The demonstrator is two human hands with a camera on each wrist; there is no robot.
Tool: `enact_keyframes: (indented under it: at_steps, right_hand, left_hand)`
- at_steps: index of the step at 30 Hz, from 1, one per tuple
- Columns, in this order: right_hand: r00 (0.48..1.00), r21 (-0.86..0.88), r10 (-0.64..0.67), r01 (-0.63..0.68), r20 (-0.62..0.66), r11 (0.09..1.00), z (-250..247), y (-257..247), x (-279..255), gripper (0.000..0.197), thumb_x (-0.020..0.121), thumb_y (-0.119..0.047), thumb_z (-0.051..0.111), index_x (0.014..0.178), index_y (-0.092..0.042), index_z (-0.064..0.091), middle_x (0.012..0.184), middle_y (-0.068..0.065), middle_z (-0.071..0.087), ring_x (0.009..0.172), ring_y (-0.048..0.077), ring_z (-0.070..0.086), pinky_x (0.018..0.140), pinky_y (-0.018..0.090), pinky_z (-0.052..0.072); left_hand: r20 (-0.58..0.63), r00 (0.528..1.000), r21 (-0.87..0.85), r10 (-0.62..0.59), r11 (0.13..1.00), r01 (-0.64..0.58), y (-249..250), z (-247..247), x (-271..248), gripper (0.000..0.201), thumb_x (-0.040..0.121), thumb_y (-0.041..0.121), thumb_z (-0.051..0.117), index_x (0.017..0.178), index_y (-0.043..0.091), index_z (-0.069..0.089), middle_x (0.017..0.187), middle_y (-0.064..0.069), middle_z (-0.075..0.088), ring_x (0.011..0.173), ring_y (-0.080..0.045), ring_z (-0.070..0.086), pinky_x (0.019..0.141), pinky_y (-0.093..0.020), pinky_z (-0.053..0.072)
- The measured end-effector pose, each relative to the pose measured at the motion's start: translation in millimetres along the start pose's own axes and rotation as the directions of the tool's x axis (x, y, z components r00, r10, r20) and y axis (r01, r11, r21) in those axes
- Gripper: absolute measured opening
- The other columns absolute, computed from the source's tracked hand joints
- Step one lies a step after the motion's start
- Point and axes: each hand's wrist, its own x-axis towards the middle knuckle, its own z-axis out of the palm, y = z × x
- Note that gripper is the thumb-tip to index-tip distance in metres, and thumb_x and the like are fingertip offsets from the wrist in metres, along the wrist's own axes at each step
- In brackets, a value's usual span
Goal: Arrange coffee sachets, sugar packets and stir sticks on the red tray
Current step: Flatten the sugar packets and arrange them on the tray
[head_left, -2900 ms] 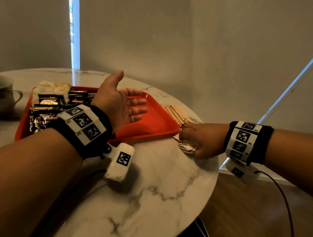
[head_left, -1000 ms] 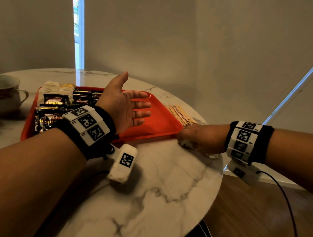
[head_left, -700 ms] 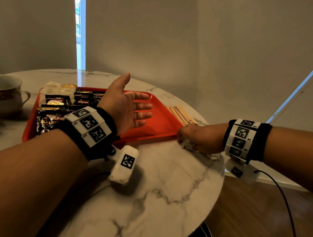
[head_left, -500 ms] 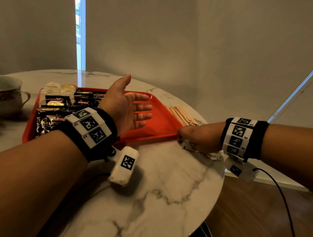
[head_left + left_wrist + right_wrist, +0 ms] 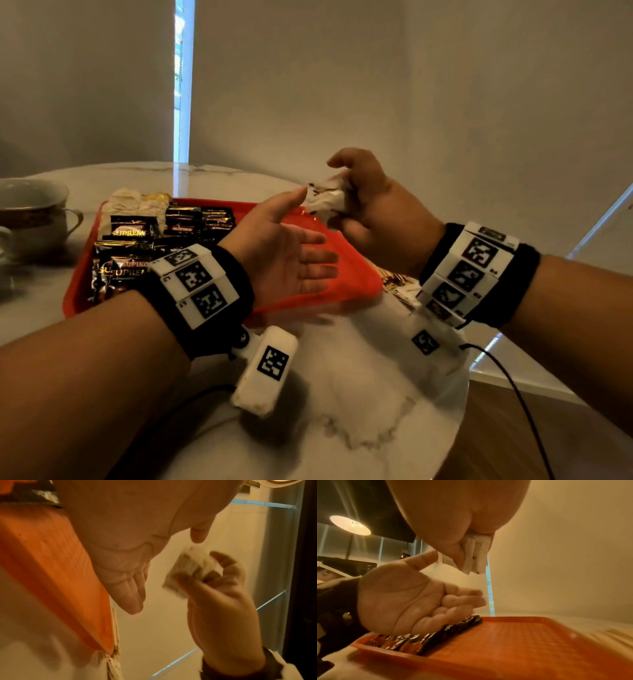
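1. At the far left, a cup with a handle is seen standing on the marble table, just beside the red tray.
2. The left part of the red tray is filled with dark coffee sachets laid in overlapping rows; pale packets are bunched at its far left corner.
3. The right part of the tray floor is left bare and red.
4. The left hand is held above that bare part, palm turned toward the right hand, fingers straight and spread, thumb raised; nothing is gripped by it.
5. In the right wrist view the same left hand is seen open, its fingertips above the row of sachets.
6. A small stack of white sugar packets is held in the air just beyond the left thumb tip, above the tray's far right edge.
7. The stack is pinched by the right hand, whose fingers and thumb are curled round it; the index finger is raised above it.
8. From the left wrist, the sugar packets are seen blurred, close to the left fingers but not touching.
9. Wooden stir sticks and a few more pale packets are partly seen on the table beside the tray's right edge, under the right wrist.
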Motion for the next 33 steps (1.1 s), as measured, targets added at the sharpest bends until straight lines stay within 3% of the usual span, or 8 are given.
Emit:
enact_keyframes:
  at_steps: [4, 7, 10, 16, 19, 22, 27, 33]
  right_hand:
    - [0.993, 0.101, -0.004, 0.016, -0.114, 0.995, 25, -21, 11, 0.061, 0.076, 0.004, 0.061, 0.134, -0.007, 0.046, 0.104, 0.006, 0.065, 0.085, 0.018, 0.062, 0.074, 0.019, 0.047]
    - [0.986, 0.133, 0.029, -0.008, -0.162, 0.991, 35, -27, 14, 0.058, 0.077, -0.003, 0.067, 0.133, -0.009, 0.050, 0.107, 0.004, 0.069, 0.092, 0.018, 0.064, 0.082, 0.027, 0.050]
    - [0.988, 0.092, -0.018, 0.033, -0.156, 0.995, 39, -24, 14, 0.061, 0.076, -0.018, 0.066, 0.135, -0.013, 0.051, 0.116, -0.003, 0.069, 0.106, 0.018, 0.068, 0.091, 0.050, 0.051]
    - [1.000, 0.307, 0.000, 0.005, -0.014, 0.952, 36, -19, 8, 0.065, 0.078, -0.024, 0.057, 0.140, -0.032, 0.039, 0.128, -0.008, 0.065, 0.100, 0.043, 0.068, 0.085, 0.050, 0.055]
    - [0.998, 0.354, 0.055, -0.041, -0.029, 0.934, 37, -13, 11, 0.066, 0.079, -0.019, 0.063, 0.142, -0.021, 0.041, 0.129, -0.007, 0.064, 0.108, 0.023, 0.067, 0.090, 0.032, 0.055]
    - [0.998, 0.353, 0.064, -0.057, -0.007, 0.934, 36, -13, 18, 0.081, 0.073, -0.027, 0.080, 0.142, -0.014, 0.040, 0.134, 0.000, 0.055, 0.124, 0.006, 0.054, 0.093, 0.013, 0.046]
    - [0.988, 0.431, 0.105, -0.144, 0.112, 0.891, 42, -15, 32, 0.072, 0.066, -0.026, 0.083, 0.125, -0.017, 0.042, 0.108, 0.002, 0.064, 0.097, 0.020, 0.068, 0.079, 0.048, 0.058]
    - [0.989, 0.397, 0.079, -0.124, 0.128, 0.909, 38, -15, 37, 0.052, 0.070, -0.006, 0.078, 0.118, -0.018, 0.061, 0.104, -0.001, 0.069, 0.096, 0.019, 0.068, 0.080, 0.051, 0.056]
  left_hand:
    - [0.063, 0.967, -0.202, 0.248, 0.952, -0.231, -1, 6, -3, 0.057, 0.094, 0.066, 0.037, 0.124, 0.024, 0.063, 0.117, -0.007, 0.064, 0.105, -0.026, 0.061, 0.093, -0.042, 0.045]
    - [0.013, 0.934, -0.317, 0.356, 0.888, -0.334, 5, 8, -2, 0.045, 0.100, 0.052, 0.036, 0.110, 0.018, 0.063, 0.107, -0.006, 0.069, 0.101, -0.021, 0.067, 0.087, -0.036, 0.055]
    - [-0.018, 0.910, -0.314, 0.414, 0.862, -0.399, 10, 1, 0, 0.042, 0.101, 0.042, 0.038, 0.113, 0.009, 0.060, 0.106, -0.014, 0.065, 0.098, -0.025, 0.065, 0.087, -0.036, 0.056]
    - [-0.124, 0.901, -0.255, 0.416, 0.864, -0.434, 15, -19, 9, 0.048, 0.090, 0.037, 0.061, 0.127, 0.009, 0.052, 0.108, -0.019, 0.052, 0.097, -0.034, 0.055, 0.088, -0.042, 0.046]
    - [-0.118, 0.905, -0.221, 0.408, 0.878, -0.424, 17, -22, 7, 0.026, 0.095, 0.026, 0.053, 0.113, 0.007, 0.054, 0.091, -0.012, 0.059, 0.079, -0.023, 0.059, 0.072, -0.034, 0.049]
    - [-0.082, 0.919, -0.190, 0.386, 0.899, -0.395, 19, -22, 3, 0.024, 0.097, 0.030, 0.050, 0.109, 0.009, 0.057, 0.089, -0.014, 0.062, 0.079, -0.024, 0.062, 0.072, -0.033, 0.052]
    - [0.109, 0.924, -0.141, 0.365, 0.926, -0.350, 17, -22, -1, 0.033, 0.093, 0.037, 0.050, 0.102, 0.013, 0.070, 0.093, -0.007, 0.073, 0.083, -0.019, 0.072, 0.070, -0.032, 0.059]
    - [0.110, 0.927, -0.091, 0.359, 0.932, -0.350, 19, -26, -5, 0.029, 0.082, 0.035, 0.066, 0.098, 0.012, 0.071, 0.089, -0.009, 0.069, 0.081, -0.021, 0.068, 0.073, -0.037, 0.056]
